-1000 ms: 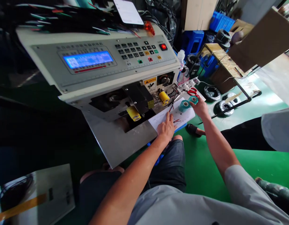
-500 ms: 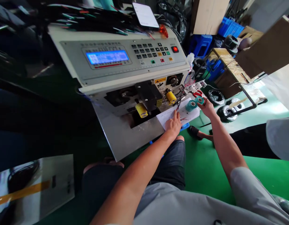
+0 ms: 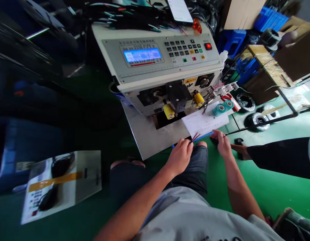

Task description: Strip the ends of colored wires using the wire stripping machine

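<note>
"Red and dark wires (image 3: 194, 137) jut from the person's left hand (image 3: 180, 154), at the near edge of a printed sheet (image 3: 202, 122)."

"Which way do they point?"

"Forward and slightly right, away from the body, their long axis slanting toward the sheet. The left hand, clearly the nearer, pinches them between its fingers."

"And the right hand (image 3: 222, 143)?"

"It sits to the right of the wires, by the sheet's near edge, fingers bent; whether it grips anything, one cannot tell."

"What lies farther out?"

"Teal rolls (image 3: 217, 111) on the sheet's right part, a red-handled tool (image 3: 226, 97) just past them, and, up and to the left, a grey machine (image 3: 170, 68) with a lit blue screen (image 3: 142, 55)."
</note>
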Tool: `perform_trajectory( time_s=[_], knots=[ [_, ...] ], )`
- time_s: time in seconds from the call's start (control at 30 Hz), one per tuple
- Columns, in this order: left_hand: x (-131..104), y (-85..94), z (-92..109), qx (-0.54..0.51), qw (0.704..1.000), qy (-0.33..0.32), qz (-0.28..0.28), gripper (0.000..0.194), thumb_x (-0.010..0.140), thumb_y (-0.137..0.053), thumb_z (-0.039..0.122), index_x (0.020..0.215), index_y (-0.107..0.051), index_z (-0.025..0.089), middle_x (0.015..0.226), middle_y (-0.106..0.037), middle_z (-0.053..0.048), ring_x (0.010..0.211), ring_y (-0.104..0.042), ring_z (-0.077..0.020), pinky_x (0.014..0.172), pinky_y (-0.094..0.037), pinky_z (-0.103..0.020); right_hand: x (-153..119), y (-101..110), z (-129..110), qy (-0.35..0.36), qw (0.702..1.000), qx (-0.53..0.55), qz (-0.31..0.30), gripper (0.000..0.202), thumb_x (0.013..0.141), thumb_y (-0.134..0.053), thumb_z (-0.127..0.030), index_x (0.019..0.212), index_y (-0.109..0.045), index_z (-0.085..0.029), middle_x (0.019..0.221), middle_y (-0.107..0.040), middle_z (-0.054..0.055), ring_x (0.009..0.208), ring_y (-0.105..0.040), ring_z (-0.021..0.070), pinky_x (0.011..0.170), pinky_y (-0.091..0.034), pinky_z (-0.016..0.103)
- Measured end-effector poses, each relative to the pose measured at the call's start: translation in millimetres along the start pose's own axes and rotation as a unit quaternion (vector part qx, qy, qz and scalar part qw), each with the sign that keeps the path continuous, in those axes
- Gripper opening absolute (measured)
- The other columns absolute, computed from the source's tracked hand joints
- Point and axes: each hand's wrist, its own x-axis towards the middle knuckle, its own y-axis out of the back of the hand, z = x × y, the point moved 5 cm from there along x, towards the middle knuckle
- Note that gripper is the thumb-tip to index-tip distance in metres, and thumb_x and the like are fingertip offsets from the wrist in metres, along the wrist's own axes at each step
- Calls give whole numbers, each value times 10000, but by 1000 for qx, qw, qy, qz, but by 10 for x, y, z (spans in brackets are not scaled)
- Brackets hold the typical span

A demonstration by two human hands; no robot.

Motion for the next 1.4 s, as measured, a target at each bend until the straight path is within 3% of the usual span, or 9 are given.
perform_trajectory(
  time_s=[0.13,0.27,0.4,0.53,0.7,0.83,1.13,1.27,1.4],
  knots=[
    [-736,210,-525,-199,974,109,-8,403,1129,-402,475,883,-597,222,714,-545,15,665,-539,-165,689,-438,-311,-456,-569,-20,-74,993,21,-92,609,1036,-426,-714,1068,-705,-174,734,-662,35,676,-610,195,688,-503,322],
    [-1271,222,-952,-381,894,229,57,450,1041,-578,618,893,-634,196,654,-453,50,566,-391,-115,536,-299,-254,-368,-789,-303,-69,984,-9,-164,532,985,-537,-704,962,-668,-189,758,-640,19,687,-564,176,660,-437,300],
    [-1532,262,-1107,-473,830,250,154,435,979,-703,602,891,-673,178,626,-445,55,551,-362,-92,517,-258,-227,-144,-872,-660,-35,981,31,-186,524,999,-520,-675,988,-692,-180,717,-538,-5,670,-491,155,638,-400,284],
    [-1539,333,-1100,-514,796,233,219,429,948,-754,588,882,-698,169,594,-420,63,543,-354,-84,516,-272,-217,-404,-1130,-870,-86,951,155,-251,552,968,-590,-721,1072,-672,-184,696,-436,-44,584,-371,116,533,-311,251],
    [-1373,318,-1031,-478,832,227,165,489,906,-785,638,996,-728,160,631,-421,73,530,-336,-73,495,-253,-206,-1232,-1510,-1109,-48,868,180,-460,576,1037,-554,-691,1143,-711,-147,737,-521,-18,647,-436,113,593,-367,252],
    [-1273,325,-1010,-412,868,229,155,479,881,-808,625,893,-725,153,665,-524,33,542,-397,-83,496,-289,-218,-1464,-1548,-1058,-78,873,203,-438,642,1014,-554,-745,1076,-695,-122,717,-539,-18,642,-452,112,594,-384,253],
    [-1036,335,-981,-269,923,219,166,398,953,-715,582,859,-714,196,629,-524,23,537,-441,-131,509,-356,-258,-1366,-1328,-826,-81,894,207,-390,622,1022,-573,-706,1113,-716,-108,686,-521,-34,607,-421,101,549,-349,237],
    [-923,336,-926,-293,925,226,87,497,934,-705,652,756,-631,194,588,-417,48,513,-357,-108,493,-273,-244,-1154,-1237,-817,-9,909,170,-381,512,1057,-566,-612,1070,-747,-132,794,-663,21,689,-536,127,639,-441,248],
    [-912,297,-834,-343,909,232,-35,581,906,-724,678,650,-563,182,591,-400,40,523,-298,-90,508,-214,-252,-834,-1072,-854,94,883,117,-445,395,1079,-563,-517,1056,-779,-187,930,-771,57,792,-673,163,760,-526,272]
  ],
)
